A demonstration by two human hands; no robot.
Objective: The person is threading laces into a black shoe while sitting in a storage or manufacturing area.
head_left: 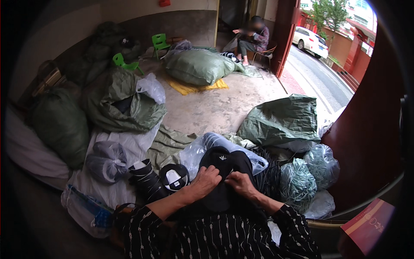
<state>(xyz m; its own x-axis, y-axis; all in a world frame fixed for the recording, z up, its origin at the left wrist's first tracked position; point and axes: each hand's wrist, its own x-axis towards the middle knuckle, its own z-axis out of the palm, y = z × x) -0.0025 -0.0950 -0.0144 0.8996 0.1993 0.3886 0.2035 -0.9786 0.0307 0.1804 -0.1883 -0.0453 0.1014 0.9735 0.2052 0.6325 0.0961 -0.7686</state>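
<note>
Black rounded fabric cap (220,154) looks light, soft, best edge-held; left hand (207,179) and right hand (242,184) curl fingers there, exact grasp unclear.

A red box (364,233) at the lower right carries light lettering in 2 places: a small line along its gold-toned band (365,216) and larger characters beside that (tilted, as the whole box lies at a slant). A black cap (214,154) bears 1 small white emblem (222,158) on its front. On the black-and-white round piece (185,173) to its left, a white panel (173,176) shows small dark marks, too small to make out.
</note>
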